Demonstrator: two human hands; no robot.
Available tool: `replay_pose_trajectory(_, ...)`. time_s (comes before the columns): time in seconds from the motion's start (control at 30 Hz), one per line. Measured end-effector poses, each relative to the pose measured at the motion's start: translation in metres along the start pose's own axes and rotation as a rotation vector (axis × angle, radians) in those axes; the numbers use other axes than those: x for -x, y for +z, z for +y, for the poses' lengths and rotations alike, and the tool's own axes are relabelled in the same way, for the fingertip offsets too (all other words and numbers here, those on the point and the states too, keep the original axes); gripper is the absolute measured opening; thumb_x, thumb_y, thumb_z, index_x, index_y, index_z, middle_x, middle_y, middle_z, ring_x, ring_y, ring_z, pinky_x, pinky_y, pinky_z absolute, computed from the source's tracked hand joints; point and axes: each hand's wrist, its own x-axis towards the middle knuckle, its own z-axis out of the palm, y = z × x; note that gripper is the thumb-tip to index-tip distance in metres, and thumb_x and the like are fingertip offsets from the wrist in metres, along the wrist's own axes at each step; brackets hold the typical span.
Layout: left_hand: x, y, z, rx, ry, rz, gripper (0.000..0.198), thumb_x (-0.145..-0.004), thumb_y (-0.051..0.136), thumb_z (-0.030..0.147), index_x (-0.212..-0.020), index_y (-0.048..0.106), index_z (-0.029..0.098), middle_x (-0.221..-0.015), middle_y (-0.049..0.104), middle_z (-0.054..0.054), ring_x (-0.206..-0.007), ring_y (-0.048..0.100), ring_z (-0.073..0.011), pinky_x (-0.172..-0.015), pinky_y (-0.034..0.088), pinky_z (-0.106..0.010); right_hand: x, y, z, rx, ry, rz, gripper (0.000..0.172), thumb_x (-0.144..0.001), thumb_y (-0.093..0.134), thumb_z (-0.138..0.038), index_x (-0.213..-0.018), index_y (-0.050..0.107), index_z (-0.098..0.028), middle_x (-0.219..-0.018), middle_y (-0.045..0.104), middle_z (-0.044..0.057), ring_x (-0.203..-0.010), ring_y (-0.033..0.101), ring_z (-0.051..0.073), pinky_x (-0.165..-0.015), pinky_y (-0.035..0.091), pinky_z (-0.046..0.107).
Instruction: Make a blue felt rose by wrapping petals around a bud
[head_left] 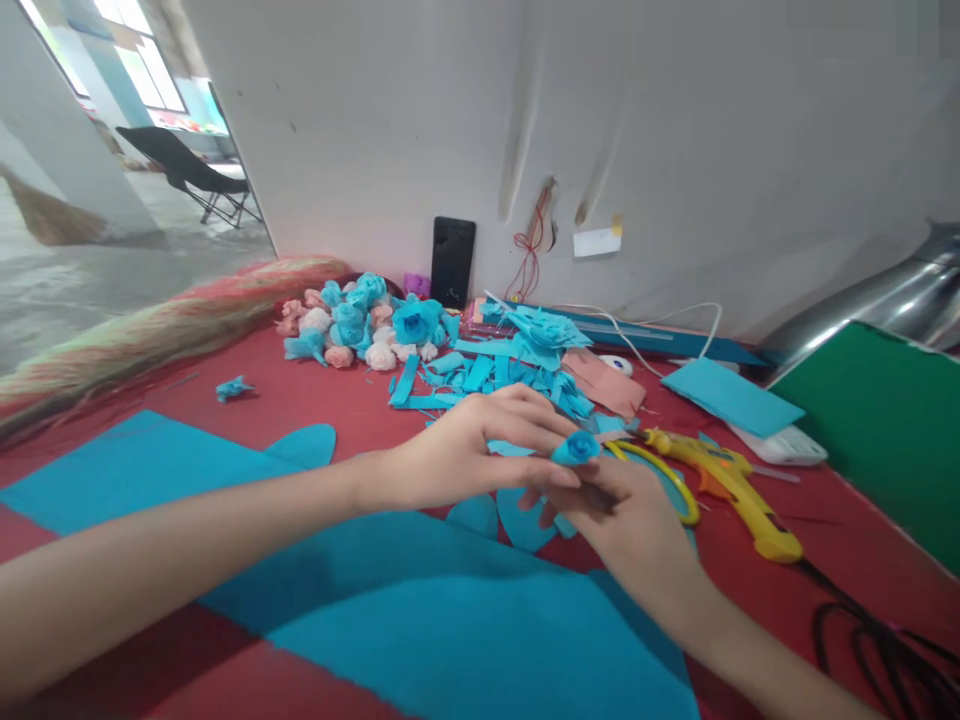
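A small rolled blue crepe-paper rosebud (577, 448) is held up between both hands. My left hand (480, 440) reaches in from the left, its thumb and fingers closed on the bud's left side. From the lower right comes my right hand (634, 510), fingers curled closed at the bud's base, which they mostly hide. Beneath the hands lie cut blue paper petals (525, 518) and a large blue crepe-paper sheet (450, 610). Just right of my right hand rests a yellow hot glue gun (739, 490), beside a yellow ring-shaped handle (675, 480).
Finished blue, pink and white paper flowers (360, 325) are heaped at the back left. Blue paper scraps (517, 360) lie behind the hands. A phone (453, 262) leans on the wall. At right are a green board (885, 440) and a black cord (862, 620).
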Motion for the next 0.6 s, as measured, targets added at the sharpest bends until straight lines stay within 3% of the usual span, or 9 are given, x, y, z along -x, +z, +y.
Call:
replay_pose_trajectory(0.23,0.0025,0.0001,-0.0035,0.038,-0.008,0.025,0.006,-0.07,0.065,0.015,-0.071,0.071,0.015,-0.094,0.069,-0.009,-0.089,0.054,-0.017,-0.084,0.044,-0.031,0.0006,-0.0014,0.0077,0.119,-0.102,0.003,0.018,-0.076,0.055,-0.019,-0.06,0.064,-0.018,-0.054,0.06,-0.003,-0.049,0.055,0.009,-0.049,0.042,0.015)
replay_pose_trajectory(0.43,0.0035,0.0029,-0.006,0.028,0.005,0.043,0.006,-0.069,0.067,0.017,-0.074,0.07,0.016,-0.093,0.07,-0.009,-0.089,0.058,-0.0171,-0.083,0.045,-0.031,-0.0033,-0.0005,0.007,0.276,-0.206,0.035,0.047,-0.084,0.044,-0.043,-0.048,0.059,-0.016,-0.049,0.059,0.002,-0.043,0.054,0.014,-0.041,0.04,0.021)
replay_pose_trajectory(0.6,0.0043,0.0037,-0.0039,-0.001,0.013,0.045,0.005,-0.069,0.066,0.018,-0.072,0.069,0.015,-0.091,0.07,-0.009,-0.089,0.059,-0.0171,-0.085,0.044,-0.03,-0.0047,-0.0015,0.0095,0.318,-0.251,0.041,0.046,-0.084,0.046,-0.043,-0.047,0.059,-0.019,-0.047,0.058,0.002,-0.041,0.055,0.015,-0.041,0.045,0.021)
